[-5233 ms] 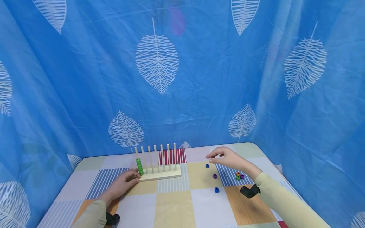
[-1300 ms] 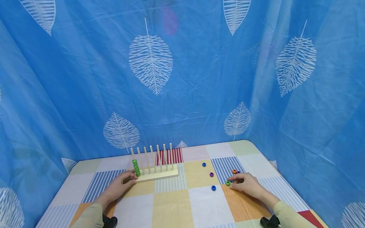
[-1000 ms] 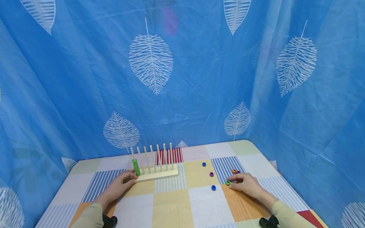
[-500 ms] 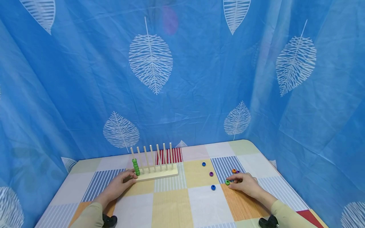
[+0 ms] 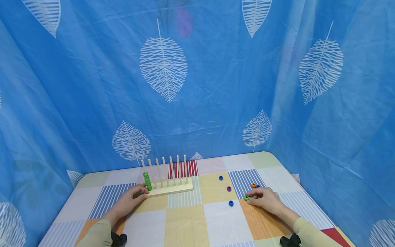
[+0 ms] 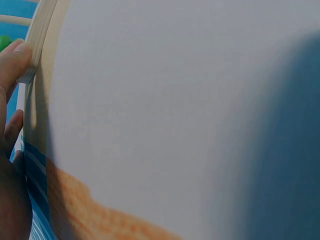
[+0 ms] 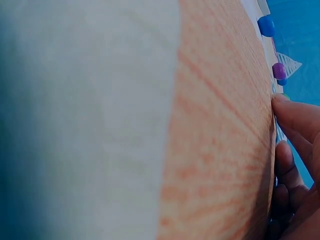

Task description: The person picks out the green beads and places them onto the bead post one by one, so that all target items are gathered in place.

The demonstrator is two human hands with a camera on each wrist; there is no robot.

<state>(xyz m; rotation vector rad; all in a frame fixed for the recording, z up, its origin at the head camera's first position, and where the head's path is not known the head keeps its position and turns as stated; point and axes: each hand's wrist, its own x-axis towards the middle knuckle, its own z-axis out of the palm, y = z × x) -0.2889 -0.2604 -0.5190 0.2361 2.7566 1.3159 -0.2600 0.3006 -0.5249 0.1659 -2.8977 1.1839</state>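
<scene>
A pale wooden peg rack [image 5: 172, 189] stands on the table, with several upright pegs. Green beads [image 5: 147, 181] are stacked on its leftmost peg. My left hand [image 5: 128, 202] grips the rack's left end; the left wrist view shows the thumb [image 6: 19, 56] against the base. On the right, my right hand [image 5: 267, 201] pinches a loose green bead [image 5: 246, 198] between thumb and fingers, low at the tablecloth. That bead is mostly hidden behind the thumb in the right wrist view. Just behind this hand lie an orange bead [image 5: 253, 185] and a partly covered purple bead [image 5: 258, 187].
Between rack and right hand lie two blue beads, one farther back [image 5: 220, 178] and one nearer [image 5: 231, 203], with a purple bead [image 5: 229, 188] between them. A patchwork tablecloth [image 5: 185, 223] covers the table. A blue leaf-print curtain [image 5: 210, 103] hangs behind and at both sides.
Since the oldest frame, my right hand has come down from above the far blue bead to the green bead, which shifted left and nearer. Over the last second, both hands stay nearly still.
</scene>
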